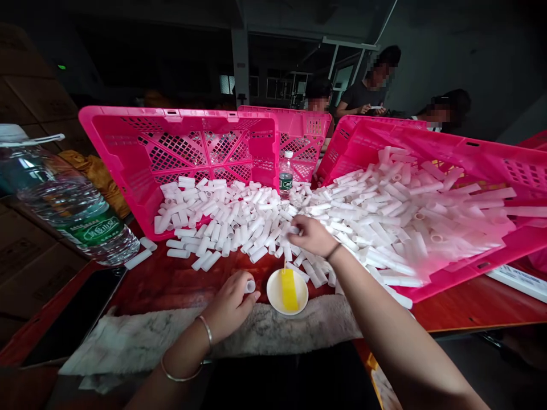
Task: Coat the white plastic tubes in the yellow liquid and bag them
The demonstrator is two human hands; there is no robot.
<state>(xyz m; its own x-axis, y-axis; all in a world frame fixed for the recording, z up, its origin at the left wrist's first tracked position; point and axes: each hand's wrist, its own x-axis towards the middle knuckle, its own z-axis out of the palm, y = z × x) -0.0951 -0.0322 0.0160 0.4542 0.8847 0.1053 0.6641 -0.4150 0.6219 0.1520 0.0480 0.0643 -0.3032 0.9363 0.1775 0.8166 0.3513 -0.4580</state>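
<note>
My left hand (228, 304), low over the table's front, is closed around a short white plastic tube (249, 286), its open end facing right. At the edge of the tube pile (239, 219), my right hand (314, 236) has its fingers closed on another white tube (293, 230); the fingers partly cover it. Between and just below the hands sits a small white bowl (273, 296) with a flat yellow piece (289, 289) in it. The bowl rests partly on a grey cloth (171, 336).
Two pink crates (128, 171) (470, 262) lie tipped toward me, tubes spilling out onto the red table (162, 285). A large water bottle (85, 210) stands left, with a phone-like dark slab (77, 319) below it. A small bottle (286, 176) stands between the crates. People (363, 97) are behind.
</note>
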